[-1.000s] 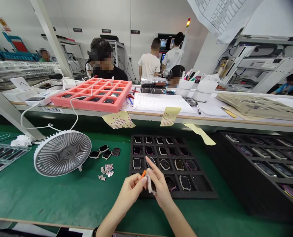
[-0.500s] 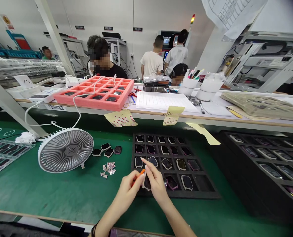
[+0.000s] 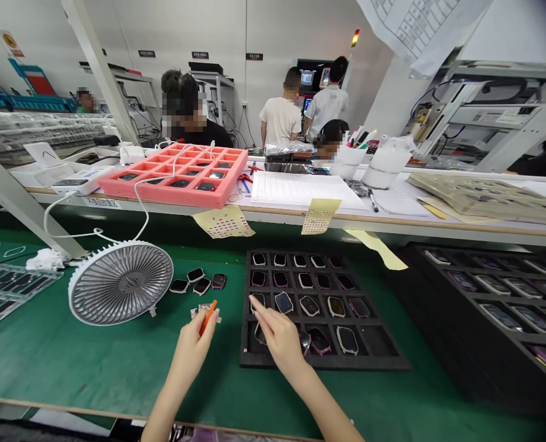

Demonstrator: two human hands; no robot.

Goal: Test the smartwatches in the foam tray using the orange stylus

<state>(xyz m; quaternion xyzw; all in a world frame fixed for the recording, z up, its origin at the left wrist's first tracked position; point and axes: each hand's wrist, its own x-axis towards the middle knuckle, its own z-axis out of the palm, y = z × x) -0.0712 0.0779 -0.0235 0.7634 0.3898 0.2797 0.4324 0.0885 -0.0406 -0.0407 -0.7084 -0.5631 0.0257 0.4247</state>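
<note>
My left hand (image 3: 194, 337) is closed around a slim orange stick-like tool (image 3: 208, 317), its tip pointing up over a small pile of flat metallic pieces (image 3: 203, 309). My right hand (image 3: 280, 337) is at the front left corner of a black foam tray (image 3: 326, 361), fingers extended over a strapless smartwatch (image 3: 259, 333) that it appears to grip; the hand covers most of it. Other strapless smartwatches, such as a silver one (image 3: 347, 341), sit in the tray's compartments. Several more watches (image 3: 202, 286) lie loose on the green mat, behind the small pieces.
A grey fan (image 3: 121, 282) stands at the left. Black trays of watches (image 3: 503, 286) are stacked at the right. Above the bench, a shelf bears a pink foam tray (image 3: 176, 175) and papers (image 3: 300, 189). Other people are farther back.
My left hand has moved left with the orange tool, away from the watch and over to the small pieces. My right hand has shifted slightly left.
</note>
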